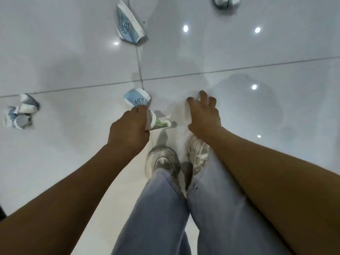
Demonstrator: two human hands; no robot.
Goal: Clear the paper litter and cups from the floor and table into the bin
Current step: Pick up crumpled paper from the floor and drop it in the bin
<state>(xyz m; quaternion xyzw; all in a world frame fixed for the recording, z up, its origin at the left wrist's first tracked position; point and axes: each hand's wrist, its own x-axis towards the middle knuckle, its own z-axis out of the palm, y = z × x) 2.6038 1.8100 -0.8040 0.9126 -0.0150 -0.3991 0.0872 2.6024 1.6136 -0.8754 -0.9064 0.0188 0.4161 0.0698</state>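
Observation:
My left hand (128, 131) grips a white paper cup with a green print (159, 124), which sticks out to the right of the hand. Its fingertips also touch the lower edge of a blue paper cup (137, 98) lying on the tiled floor just beyond. My right hand (203, 115) hangs over the floor to the right with its fingers spread and bent. A small white scrap (199, 98) shows between two fingertips. Whether that hand holds it is unclear.
A flattened blue cup (128, 24) lies farther ahead on the glossy floor (257, 57). Crumpled blue-and-white paper (20, 112) sits at the left, and another crumpled piece (226, 0) at the top edge. My white shoes (161, 161) and jeans fill the lower middle.

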